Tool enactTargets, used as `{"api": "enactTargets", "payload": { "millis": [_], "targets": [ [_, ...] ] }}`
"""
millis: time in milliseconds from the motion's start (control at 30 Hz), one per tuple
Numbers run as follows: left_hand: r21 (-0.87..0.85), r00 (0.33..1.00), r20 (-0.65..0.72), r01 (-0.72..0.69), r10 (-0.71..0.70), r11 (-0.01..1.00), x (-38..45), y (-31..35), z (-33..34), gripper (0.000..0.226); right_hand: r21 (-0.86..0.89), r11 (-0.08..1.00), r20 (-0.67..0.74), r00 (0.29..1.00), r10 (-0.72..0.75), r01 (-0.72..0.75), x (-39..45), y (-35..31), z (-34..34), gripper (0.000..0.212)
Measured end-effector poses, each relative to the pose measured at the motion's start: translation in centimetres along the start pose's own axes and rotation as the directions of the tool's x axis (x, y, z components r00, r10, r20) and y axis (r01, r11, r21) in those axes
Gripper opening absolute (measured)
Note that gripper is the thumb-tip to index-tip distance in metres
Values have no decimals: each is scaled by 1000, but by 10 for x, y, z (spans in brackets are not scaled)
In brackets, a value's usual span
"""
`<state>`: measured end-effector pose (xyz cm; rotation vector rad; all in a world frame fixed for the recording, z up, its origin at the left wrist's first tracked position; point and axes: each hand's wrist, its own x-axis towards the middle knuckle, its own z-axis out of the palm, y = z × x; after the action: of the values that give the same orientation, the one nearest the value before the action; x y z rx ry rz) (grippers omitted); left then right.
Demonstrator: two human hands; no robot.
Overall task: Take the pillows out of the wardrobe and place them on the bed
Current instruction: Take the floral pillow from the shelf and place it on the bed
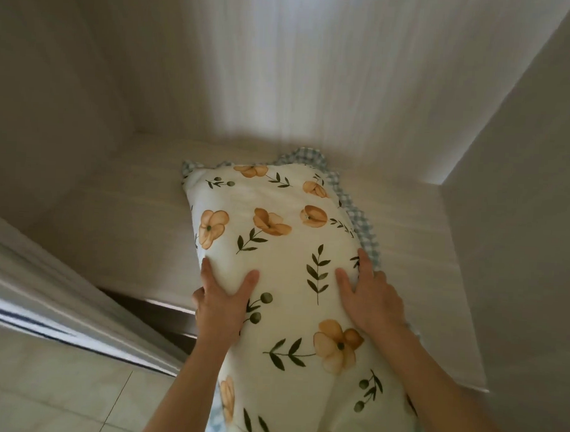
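Observation:
A white pillow (285, 255) printed with orange flowers and green leaves, edged in a blue checked frill, lies lengthwise on the pale wardrobe shelf (123, 218). Its near end hangs out over the shelf's front edge toward me. My left hand (221, 304) grips the pillow's left side, thumb on top and fingers wrapped around the edge. My right hand (370, 298) presses on its right side with fingers spread, thumb on top. The underside of the pillow is hidden. The bed is not in view.
The wardrobe's back panel (283, 68) and right side wall (512, 225) close in the shelf. At the lower left runs the wardrobe's door frame or sliding track (60, 310), with pale floor tiles (47, 391) below it.

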<state>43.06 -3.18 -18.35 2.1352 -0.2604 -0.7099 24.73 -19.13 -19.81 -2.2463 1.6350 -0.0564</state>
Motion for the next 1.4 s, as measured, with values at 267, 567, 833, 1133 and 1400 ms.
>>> {"api": "enactTargets", "payload": {
  "millis": [267,567,833,1133,1400],
  "targets": [
    [-143,985,-117,113,-130,983,-50,-14,11,115,6,994,-53,992,-112,112,-22,29,-5,75],
    [-89,875,-470,-175,114,980,-163,-16,25,85,268,943,-81,980,-181,197,-71,70,-10,69],
    [269,527,-695,-441,490,856,-270,-32,-17,82,891,390,-88,931,-353,232,-161,50,13,78],
    [242,322,-881,-322,347,915,-354,-97,-73,85,949,148,-128,768,-627,279,-237,0,19,67],
    [-36,111,-994,-228,-11,973,-420,-180,-111,75,864,128,-148,489,-860,487,-309,-41,41,56]
  ]
}}
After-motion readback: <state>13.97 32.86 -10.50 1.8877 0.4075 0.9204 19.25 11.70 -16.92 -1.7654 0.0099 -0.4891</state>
